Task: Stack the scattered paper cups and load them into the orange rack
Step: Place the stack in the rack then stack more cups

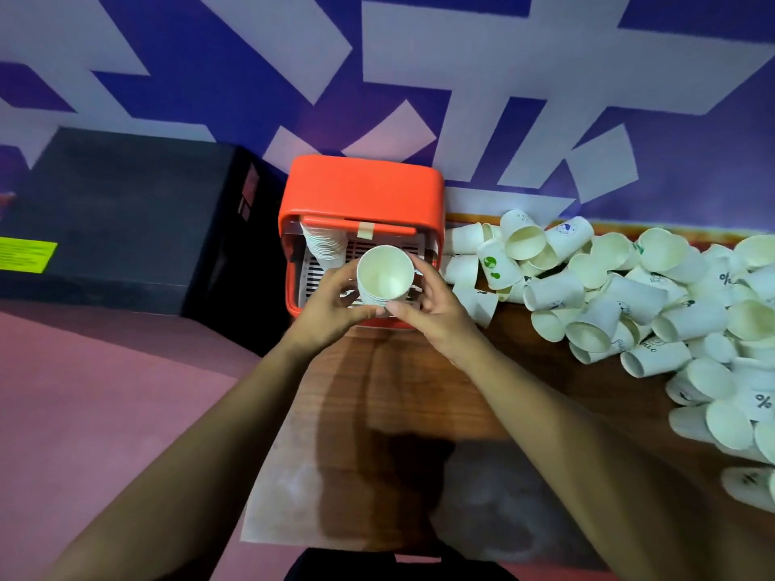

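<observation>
Closest to the camera, below the grip, a wooden table [419, 392] runs under both forearms. It has a smooth brown grain with a dull shine. Left of it is a flat pinkish floor [105, 392].

Both hands meet on one stack of paper cups [383, 276]. The left hand [325, 304] curls round its left side and the right hand [436, 316] wraps the right, thumb tip pressed against the lower wall. So both are gripping the same stack. It's matte cream paper, a round mouth facing up at the camera, and you can see the ridged rims of nested cups down the side.

Directly beneath and behind the grip sits the orange rack [360, 190]: glossy plastic, boxy with rounded corners, and a white slatted floor inside. The held stack hangs over that slatted part. Just up and left of the grip, a second stack [323, 245] leans inside the rack, rims layered like a coil. A bit of beige tape [365, 229] sits on the rack's crossbar.

Off to the right of the grip, the loose cups [629, 295] sprawl in a big heap, mostly tipped on their sides, some with little printed logos.

Far left is a matte black box [117, 220] with a yellow-green label [27, 255]. Behind everything is a purple wall [419, 77] with angular pale shapes.
</observation>
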Motion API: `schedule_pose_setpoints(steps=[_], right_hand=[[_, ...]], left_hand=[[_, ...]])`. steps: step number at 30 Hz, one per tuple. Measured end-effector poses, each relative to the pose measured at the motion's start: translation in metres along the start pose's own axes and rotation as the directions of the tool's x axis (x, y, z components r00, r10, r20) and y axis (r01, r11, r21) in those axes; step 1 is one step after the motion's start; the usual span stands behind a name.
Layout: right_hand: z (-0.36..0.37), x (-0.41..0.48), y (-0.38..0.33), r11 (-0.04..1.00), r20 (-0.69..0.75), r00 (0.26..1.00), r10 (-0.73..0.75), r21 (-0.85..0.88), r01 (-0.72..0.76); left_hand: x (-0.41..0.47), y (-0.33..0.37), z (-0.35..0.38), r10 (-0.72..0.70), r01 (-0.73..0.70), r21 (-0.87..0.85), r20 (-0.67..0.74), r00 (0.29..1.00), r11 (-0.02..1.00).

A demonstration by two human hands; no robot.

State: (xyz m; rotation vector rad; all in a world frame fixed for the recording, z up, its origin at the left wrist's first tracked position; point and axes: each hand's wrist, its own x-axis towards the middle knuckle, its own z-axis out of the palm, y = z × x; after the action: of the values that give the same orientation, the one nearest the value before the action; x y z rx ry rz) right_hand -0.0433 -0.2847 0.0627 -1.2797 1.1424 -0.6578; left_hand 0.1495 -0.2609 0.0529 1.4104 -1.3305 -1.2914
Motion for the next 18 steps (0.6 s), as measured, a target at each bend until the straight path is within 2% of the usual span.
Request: schedule_pose_setpoints(steps=[2, 5, 11, 18], right_hand=[[0.003, 0.008, 0.006, 0.999, 0.001, 1.000, 0.000, -0.033, 0.000], [0.006, 0.023, 0.014, 0.998, -0.026, 1.000, 0.001, -0.067, -0.002], [0.013, 0.035, 0.019, 0.984, -0.057, 0.995, -0.083, -0.165, 0.073], [0.021, 0.046, 0.044, 0.980, -0.088, 0.996, 0.027, -0.193, -0.044]], left_hand=[[0.006, -0.005, -0.002, -0.001, 0.002, 0.026, -0.015, 1.000, 1.000], [0.015, -0.009, -0.005, -0.008, 0.007, -0.033, -0.028, 1.000, 0.999], [0.021, -0.022, -0.009, -0.024, 0.024, -0.051, -0.003, 1.000, 0.998], [0.027, -0.048, -0.005, -0.128, 0.127, -0.035, -0.015, 0.992, 0.991]])
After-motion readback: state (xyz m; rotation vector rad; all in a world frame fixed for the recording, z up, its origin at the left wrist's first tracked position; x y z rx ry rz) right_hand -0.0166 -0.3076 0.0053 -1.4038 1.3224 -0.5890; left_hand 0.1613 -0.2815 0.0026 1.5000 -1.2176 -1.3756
